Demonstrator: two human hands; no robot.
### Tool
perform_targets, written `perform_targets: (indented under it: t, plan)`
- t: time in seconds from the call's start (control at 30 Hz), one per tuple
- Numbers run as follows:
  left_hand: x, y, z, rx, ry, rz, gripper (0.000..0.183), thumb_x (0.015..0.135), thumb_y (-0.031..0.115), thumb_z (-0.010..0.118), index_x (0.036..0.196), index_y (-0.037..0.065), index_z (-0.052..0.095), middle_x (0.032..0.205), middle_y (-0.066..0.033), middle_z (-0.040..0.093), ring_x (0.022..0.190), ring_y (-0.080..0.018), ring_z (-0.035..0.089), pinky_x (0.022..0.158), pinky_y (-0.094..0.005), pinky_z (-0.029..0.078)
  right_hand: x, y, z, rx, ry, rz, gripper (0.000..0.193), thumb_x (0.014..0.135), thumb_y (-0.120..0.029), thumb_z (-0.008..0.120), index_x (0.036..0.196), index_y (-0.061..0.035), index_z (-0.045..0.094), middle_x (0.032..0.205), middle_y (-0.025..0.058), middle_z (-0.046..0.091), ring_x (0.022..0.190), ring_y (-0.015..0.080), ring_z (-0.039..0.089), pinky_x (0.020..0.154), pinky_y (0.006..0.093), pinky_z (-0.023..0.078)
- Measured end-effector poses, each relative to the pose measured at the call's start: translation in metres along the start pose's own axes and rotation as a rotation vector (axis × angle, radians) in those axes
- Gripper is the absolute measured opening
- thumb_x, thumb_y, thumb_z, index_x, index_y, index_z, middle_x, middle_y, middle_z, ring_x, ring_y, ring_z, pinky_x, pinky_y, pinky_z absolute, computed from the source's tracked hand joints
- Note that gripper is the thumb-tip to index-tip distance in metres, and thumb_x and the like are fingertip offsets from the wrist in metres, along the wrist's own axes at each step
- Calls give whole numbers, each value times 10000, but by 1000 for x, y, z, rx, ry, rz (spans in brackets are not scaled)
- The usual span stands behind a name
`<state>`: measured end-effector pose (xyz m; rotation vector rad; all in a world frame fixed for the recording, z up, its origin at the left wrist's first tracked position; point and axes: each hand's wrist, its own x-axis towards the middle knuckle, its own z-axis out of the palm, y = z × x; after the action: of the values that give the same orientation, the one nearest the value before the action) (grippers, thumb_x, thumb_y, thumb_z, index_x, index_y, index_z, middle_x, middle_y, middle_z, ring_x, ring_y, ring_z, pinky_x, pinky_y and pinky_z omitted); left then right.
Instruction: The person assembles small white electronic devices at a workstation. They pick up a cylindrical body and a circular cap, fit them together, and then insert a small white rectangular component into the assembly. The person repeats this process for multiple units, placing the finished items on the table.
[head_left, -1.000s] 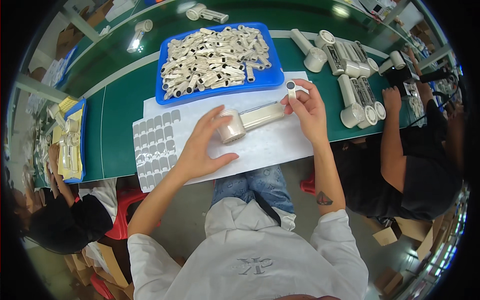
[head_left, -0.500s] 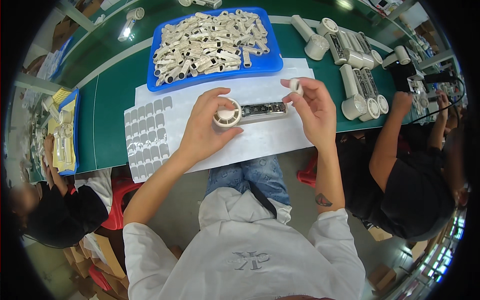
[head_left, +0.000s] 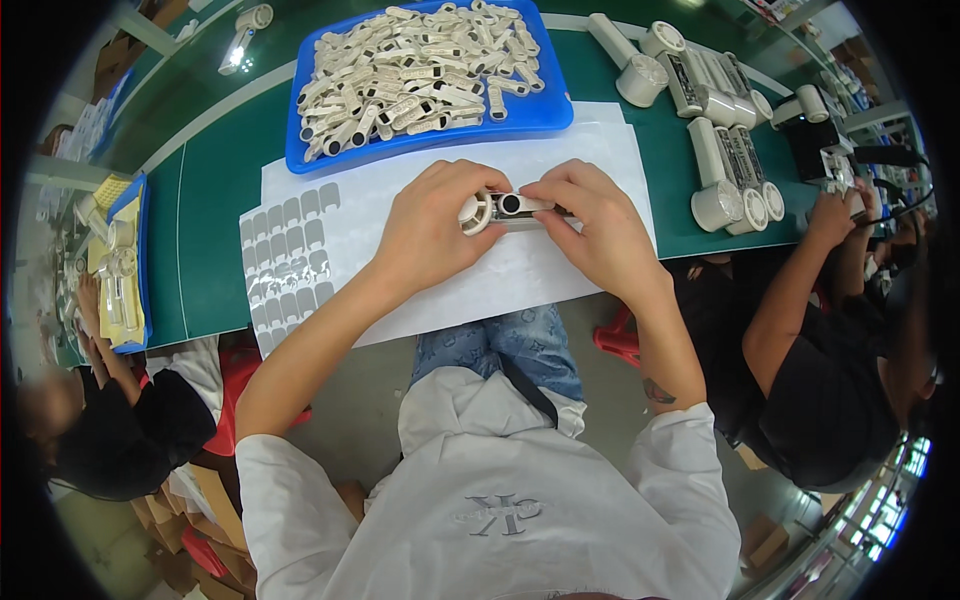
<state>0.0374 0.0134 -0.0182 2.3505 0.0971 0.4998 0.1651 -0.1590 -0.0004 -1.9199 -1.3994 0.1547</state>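
L hand [head_left: 432, 228] gripping wht device [head_left: 478, 212]; R hand [head_left: 605, 228] pinching cover [head_left: 528, 204] over it; shirt [head_left: 500, 450] w/ gry lettering [head_left: 503, 515].

I am watching both hands working close together just above the centre of the frame, their index fingertips almost meeting. My left hand [head_left: 432, 222] is arching with its back facing up, the fingers curling into a grip and the thumb [head_left: 486, 240] lying below them. My right hand [head_left: 608, 232] is facing it, bent fingers and thumb [head_left: 556, 229] pinching from the right. The left forearm [head_left: 330, 345] is slanting up and rightward from the lower left; the right forearm [head_left: 668, 330] is running more steeply, leaning up and leftward, its dark tattoo [head_left: 657, 392] showing near the elbow.
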Motion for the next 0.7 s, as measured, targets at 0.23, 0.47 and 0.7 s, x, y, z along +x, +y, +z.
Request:
perform_targets:
  t: [0.23, 0.47, 0.7]
  plan:
    - [9, -5, -4, 1, -31, 25, 385, 667, 31, 810, 1016, 76, 652, 1003, -71, 671, 953, -266, 624, 828, -363, 498, 8, 3, 3, 41, 28, 44, 211, 784, -3, 675, 984, -43, 728, 913, 96, 626, 889, 289, 609, 764, 378, 501]
    - [10, -8, -3, 17, -17, 60, 346, 672, 49, 804, 982, 76, 651, 961, -69, 660, 929, -285, 612, 796, -377, 488, 9, 8, 9, 18, 86, -70, 199, 747, -21, 708, 943, -37, 739, 851, 89, 627, 834, 281, 606, 730, 375, 501]
    - [14, -9, -3, 31, -83, 72, 387, 678, -33, 770, 1048, 22, 672, 1015, -125, 654, 951, -291, 610, 841, -355, 479, -2, 7, 27, -242, 258, -100, 121, 787, -151, 665, 861, -97, 744, 805, 21, 612, 865, 214, 567, 746, 362, 440]
